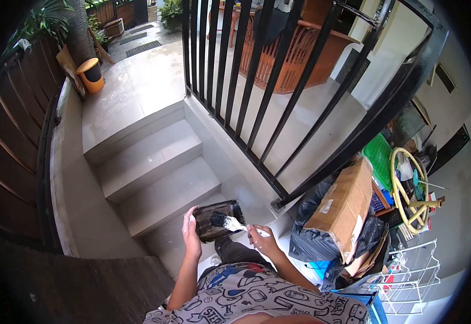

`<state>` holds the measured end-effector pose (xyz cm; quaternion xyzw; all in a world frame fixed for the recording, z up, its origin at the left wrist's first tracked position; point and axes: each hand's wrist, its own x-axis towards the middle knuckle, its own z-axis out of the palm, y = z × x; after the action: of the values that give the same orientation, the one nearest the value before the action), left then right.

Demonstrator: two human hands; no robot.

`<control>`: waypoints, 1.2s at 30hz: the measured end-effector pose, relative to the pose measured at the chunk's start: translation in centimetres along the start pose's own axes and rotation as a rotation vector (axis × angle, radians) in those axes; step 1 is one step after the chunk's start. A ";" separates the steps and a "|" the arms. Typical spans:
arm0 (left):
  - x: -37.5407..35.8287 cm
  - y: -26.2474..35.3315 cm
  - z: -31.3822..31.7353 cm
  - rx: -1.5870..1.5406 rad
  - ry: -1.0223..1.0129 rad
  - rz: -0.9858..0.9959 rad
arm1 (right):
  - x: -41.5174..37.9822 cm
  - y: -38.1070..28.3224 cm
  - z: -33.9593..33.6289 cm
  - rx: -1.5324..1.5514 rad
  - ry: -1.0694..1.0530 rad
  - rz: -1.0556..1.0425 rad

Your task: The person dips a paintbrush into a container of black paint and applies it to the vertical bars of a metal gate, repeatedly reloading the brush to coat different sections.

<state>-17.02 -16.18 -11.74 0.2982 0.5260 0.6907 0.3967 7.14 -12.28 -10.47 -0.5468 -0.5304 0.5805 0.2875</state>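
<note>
A dark paint tray (pixel 207 229) is in my left hand (pixel 190 228), whose fingers grip its left edge. My right hand (pixel 262 239) is closed round the handle of a paintbrush (pixel 232 222) with a white, paint-smeared handle and ferrule. The brush's black bristles are over the tray, at its middle; whether they touch its floor I cannot tell. Above and to the right of my hands rises a black metal railing (pixel 254 126), its lower corner post near the tray's right side.
Tiled steps (pixel 157 162) climb ahead to a landing with an orange bin (pixel 90 75). A cardboard box (pixel 339 208), black bags, a yellow hose (pixel 396 181) and a white wire rack (pixel 408 275) crowd the right. A brown fence (pixel 17 129) lines the left.
</note>
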 end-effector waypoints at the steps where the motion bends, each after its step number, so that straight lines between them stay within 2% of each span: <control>1: 0.4 0.1 -0.1 -0.029 0.008 -0.022 | 1.3 0.3 0.2 0.053 0.013 0.007; 3: 1.3 0.1 -0.8 -0.051 0.012 -0.044 | 3.7 0.1 0.2 0.113 0.005 0.069; 7: 3.7 1.0 -1.8 -0.081 0.110 -0.098 | 10.7 -0.1 1.0 0.132 -0.226 0.090; 11: 7.7 1.2 -2.2 -0.164 0.182 -0.094 | 17.1 -2.7 3.7 0.083 -0.256 -0.011; 15: 13.3 1.9 -1.4 -0.223 0.220 -0.059 | 21.2 -8.3 4.1 0.087 -0.293 -0.102; 18: 16.9 1.7 -0.1 -0.231 0.195 -0.007 | 24.1 -10.2 3.3 0.106 -0.272 -0.139; 19: 18.0 1.6 0.6 -0.207 0.209 -0.003 | 25.3 -10.1 2.7 0.101 -0.333 -0.135; 26: 22.8 0.2 3.3 -0.338 0.108 -0.152 | 29.0 -10.0 0.5 0.171 -0.392 -0.029; 34: 31.0 -1.2 4.4 -0.369 -0.183 -0.520 | 28.1 -8.6 1.1 0.228 -0.061 0.001; 36: 33.5 -2.1 5.0 -0.296 -0.267 -0.458 | 27.9 -9.3 1.5 0.272 0.058 0.008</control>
<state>-29.38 15.39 -12.59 0.1988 0.4163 0.6070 0.6471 -3.19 15.26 -11.26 -0.5214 -0.4362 0.6320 0.3720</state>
